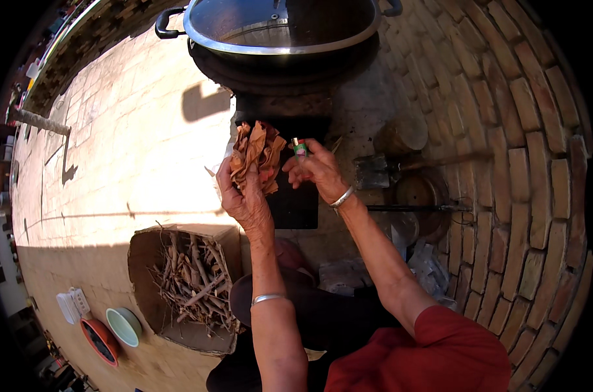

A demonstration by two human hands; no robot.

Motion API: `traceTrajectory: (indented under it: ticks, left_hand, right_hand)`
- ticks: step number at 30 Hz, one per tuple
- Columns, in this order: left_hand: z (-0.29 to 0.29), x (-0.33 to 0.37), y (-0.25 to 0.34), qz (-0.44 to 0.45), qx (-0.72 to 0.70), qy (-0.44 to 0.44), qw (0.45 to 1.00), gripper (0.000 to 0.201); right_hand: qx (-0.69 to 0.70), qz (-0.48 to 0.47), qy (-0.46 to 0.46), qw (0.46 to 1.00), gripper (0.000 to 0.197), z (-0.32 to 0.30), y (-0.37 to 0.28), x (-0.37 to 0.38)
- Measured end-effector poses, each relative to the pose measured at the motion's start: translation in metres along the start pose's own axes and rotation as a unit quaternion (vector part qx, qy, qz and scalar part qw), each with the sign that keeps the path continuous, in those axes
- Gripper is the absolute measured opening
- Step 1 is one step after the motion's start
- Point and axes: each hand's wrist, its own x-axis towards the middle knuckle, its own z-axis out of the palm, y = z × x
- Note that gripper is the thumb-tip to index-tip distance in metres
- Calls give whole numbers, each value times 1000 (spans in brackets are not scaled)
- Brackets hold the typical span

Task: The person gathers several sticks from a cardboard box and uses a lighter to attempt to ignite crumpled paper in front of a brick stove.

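Note:
Crumpled brown paper [257,150] is gripped in my left hand [244,202], bunched up in front of the dark stove opening. Close to its right side, my right hand [319,170] holds a small green lighter [300,150] upright, its metal top pointing up. The lighter and the paper are apart, and I see no flame. Above both hands stands a round black stove [270,72] with a wide pan under a glass lid [277,26] on top. A dark metal plate [295,209] lies below the hands.
A cardboard box of sticks [195,277] stands at lower left. Beside it are a pale green bowl [123,326], a red-rimmed basin [99,341] and a white power strip [73,306]. To the right are a shovel [371,171], a metal rod [407,208] and a brick wall [518,176].

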Motion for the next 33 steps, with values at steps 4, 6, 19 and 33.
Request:
traceTrajectory:
  ticks: [4, 6, 19, 33]
  left_hand:
    - [0, 1, -1, 13, 27, 4, 1000, 33]
    - [-1, 2, -1, 15, 33, 6, 999, 33]
    - [-3, 0, 0, 8, 15, 2, 1000, 34]
    - [1, -4, 12, -23, -30, -6, 999, 32]
  right_hand:
    - [-76, -33, 16, 996, 23, -3, 2, 0]
    - [-100, -42, 17, 994, 22, -4, 1, -2]
    - [-88, -25, 25, 996, 46, 16, -21, -17]
    - [-51, -36, 32, 998, 34, 14, -12, -18]
